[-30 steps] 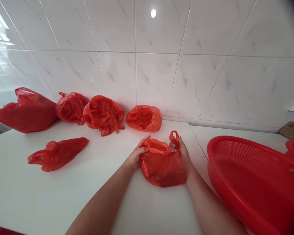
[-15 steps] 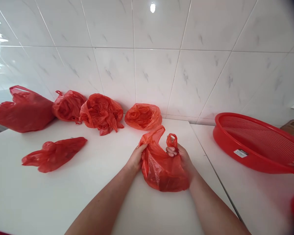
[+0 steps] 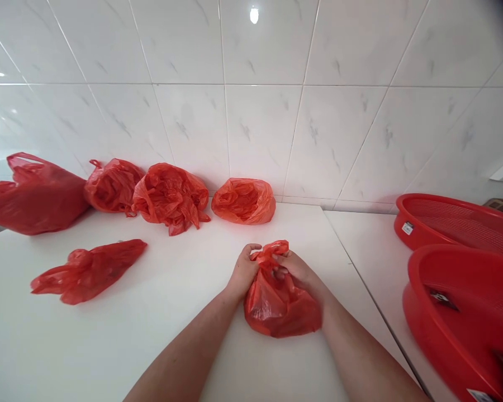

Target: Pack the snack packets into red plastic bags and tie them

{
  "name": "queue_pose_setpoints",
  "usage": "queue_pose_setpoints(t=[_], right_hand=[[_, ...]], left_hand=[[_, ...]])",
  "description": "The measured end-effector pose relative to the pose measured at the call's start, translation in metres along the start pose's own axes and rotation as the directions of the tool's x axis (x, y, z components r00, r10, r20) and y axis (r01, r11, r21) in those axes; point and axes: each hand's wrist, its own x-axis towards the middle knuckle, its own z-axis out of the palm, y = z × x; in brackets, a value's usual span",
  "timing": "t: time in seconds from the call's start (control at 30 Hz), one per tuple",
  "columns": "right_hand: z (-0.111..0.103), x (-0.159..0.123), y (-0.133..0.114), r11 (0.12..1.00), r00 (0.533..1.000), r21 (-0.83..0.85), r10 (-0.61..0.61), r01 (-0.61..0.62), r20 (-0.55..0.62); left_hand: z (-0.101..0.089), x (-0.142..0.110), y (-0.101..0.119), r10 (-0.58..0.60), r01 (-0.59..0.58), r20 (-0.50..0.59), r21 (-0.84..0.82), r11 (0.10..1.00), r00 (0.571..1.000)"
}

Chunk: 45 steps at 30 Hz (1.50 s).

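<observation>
Left hand (image 3: 245,272) and right hand (image 3: 298,269) both gripped the gathered neck of a red bag (image 3: 280,315) on the white table (image 3: 171,296); contents hidden by plastic. Nearer red basket (image 3: 419,310), at right, had a dark tag (image 3: 443,300) inside.

Near red basket (image 3: 414,315), far red basket (image 3: 421,234) at right; marbled wall tiles (image 3: 264,123) behind.

The single view is taken from the person's head, above the white bench (image 3: 171,346), and is directed forward and down, the tiled wall (image 3: 260,128) being faced nearly square-on from nearby.
</observation>
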Motion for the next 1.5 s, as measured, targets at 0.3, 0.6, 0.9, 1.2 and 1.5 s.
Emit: queue_pose_setpoints(t=[0.3, 0.6, 0.9, 1.2, 1.5], right_hand=[[-0.006, 0.007, -0.001, 0.999, 0.996, -0.007, -0.048, 0.048, -0.080], [-0.013, -0.001, -0.005, 0.991, 0.996, 0.128, -0.019, 0.030, -0.086], [-0.010, -0.013, -0.012, 0.984, 0.995, 0.154, -0.079, 0.087, -0.055], [-0.028, -0.014, -0.025, 0.998, 0.994, -0.067, 0.000, 0.007, 0.113], [-0.018, 0.006, -0.005, 0.738, 0.946, -0.674, -0.241, 0.032, -0.218]], left_hand=[[0.005, -0.017, 0.015, 0.579, -0.528, 0.063, 0.499, 0.687, 0.813], [-0.008, -0.003, 0.005, 0.455, -0.376, 0.016, 0.589, 0.715, 0.891], [-0.008, -0.003, 0.005, 0.400, -0.295, -0.036, 0.616, 0.730, 0.916], [-0.008, -0.003, 0.008, 0.360, -0.285, -0.011, 0.587, 0.758, 0.933], [-0.009, -0.004, 0.007, 0.261, -0.241, -0.010, 0.347, 0.906, 0.965]])
